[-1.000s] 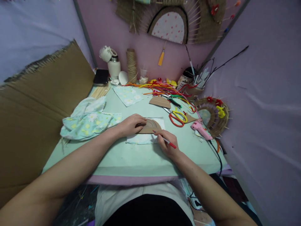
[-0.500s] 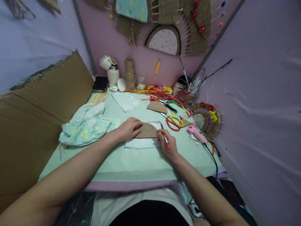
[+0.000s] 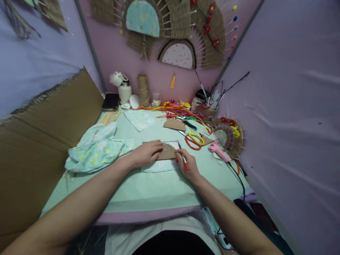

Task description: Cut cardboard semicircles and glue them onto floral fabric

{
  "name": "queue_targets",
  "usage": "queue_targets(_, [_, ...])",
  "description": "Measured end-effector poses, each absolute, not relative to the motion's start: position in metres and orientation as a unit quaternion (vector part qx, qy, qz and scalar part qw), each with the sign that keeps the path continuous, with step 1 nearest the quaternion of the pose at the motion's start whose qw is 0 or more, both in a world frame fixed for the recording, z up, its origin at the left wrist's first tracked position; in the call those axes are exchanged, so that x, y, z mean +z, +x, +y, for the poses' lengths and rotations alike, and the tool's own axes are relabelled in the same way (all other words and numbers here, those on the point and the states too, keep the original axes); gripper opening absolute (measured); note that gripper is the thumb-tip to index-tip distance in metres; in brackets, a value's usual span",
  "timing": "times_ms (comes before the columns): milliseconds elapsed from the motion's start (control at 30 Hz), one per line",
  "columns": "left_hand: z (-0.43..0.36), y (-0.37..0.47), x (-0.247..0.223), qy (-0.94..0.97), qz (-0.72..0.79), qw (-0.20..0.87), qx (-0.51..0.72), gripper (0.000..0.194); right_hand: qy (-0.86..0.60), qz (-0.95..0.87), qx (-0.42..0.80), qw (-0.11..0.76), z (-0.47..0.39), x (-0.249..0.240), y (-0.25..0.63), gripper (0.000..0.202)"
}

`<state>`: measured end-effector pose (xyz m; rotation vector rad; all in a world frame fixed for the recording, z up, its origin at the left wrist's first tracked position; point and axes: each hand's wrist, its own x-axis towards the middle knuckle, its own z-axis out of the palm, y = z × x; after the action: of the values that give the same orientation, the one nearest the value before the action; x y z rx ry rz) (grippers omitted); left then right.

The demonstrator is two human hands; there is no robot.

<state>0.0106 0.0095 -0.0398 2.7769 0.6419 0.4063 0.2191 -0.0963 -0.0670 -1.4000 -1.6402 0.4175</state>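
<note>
On the light green table, a brown cardboard half circle (image 3: 167,154) lies over a piece of floral cloth (image 3: 159,166), with a clear protractor (image 3: 168,147) on it. My left hand (image 3: 148,153) rests over the left part of the cardboard and protractor, palm down, its fingers together and pressing on them. At the cardboard's right end is my right hand (image 3: 187,164), closed round a red and white pen (image 3: 184,159) whose dark end points up and away. Its fingertips touch the cardboard's edge.
Red and yellow scissors (image 3: 194,140), another cardboard half circle (image 3: 174,124) and green-handled pliers (image 3: 190,123) lie behind. A pink glue gun (image 3: 219,152) with a cord is at right. Crumpled floral cloth (image 3: 98,152) lies left, beside a tall cardboard sheet (image 3: 47,141).
The camera view has shifted. My left hand has slid over the cardboard and protractor, covering more of their left part. My right hand still holds the pen at the right end.
</note>
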Motion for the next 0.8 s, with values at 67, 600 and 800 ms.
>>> queue_targets(67, [0.007,0.012,-0.044,0.962,0.210,0.133,0.114,0.039,-0.566,-0.673,0.161,0.447,-0.096,-0.067,0.219,0.018])
queue_targets(600, [-0.029,0.025,-0.035,0.947,0.312,0.052,0.051,0.041,-0.570,-0.758,0.054,0.312,-0.085,-0.076,0.216,0.021])
queue_targets(800, [-0.017,0.020,-0.044,0.951,0.271,0.106,0.102,0.038,-0.574,-0.755,0.059,0.310,-0.086,-0.073,0.214,0.021])
